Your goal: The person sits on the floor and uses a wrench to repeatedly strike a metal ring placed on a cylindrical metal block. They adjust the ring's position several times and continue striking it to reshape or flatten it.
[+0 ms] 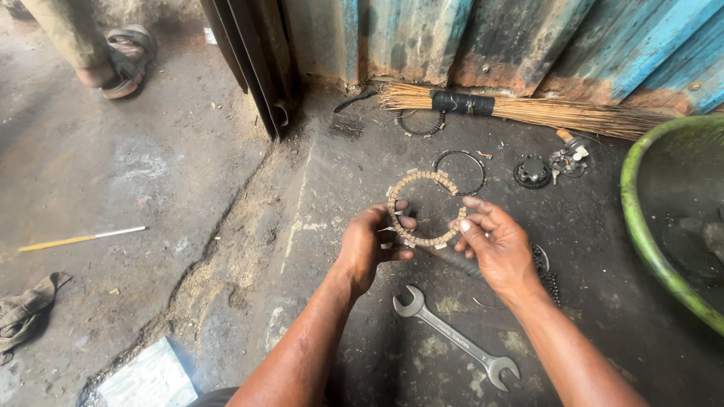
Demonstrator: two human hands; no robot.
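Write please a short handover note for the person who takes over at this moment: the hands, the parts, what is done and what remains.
Left hand and right hand: fingers grip opposite sides of the tan friction ring, held above the floor.
On the floor: double-ended spanner below the hands, thin metal ring, gear, broom, green basin.
Done: ring is lifted.
Left: ring is not yet set anywhere.

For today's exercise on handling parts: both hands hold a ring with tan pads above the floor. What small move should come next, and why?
Probably lower the friction ring beside the thin rings: the left hand and right hand hold it in mid-air, and like parts lie there.
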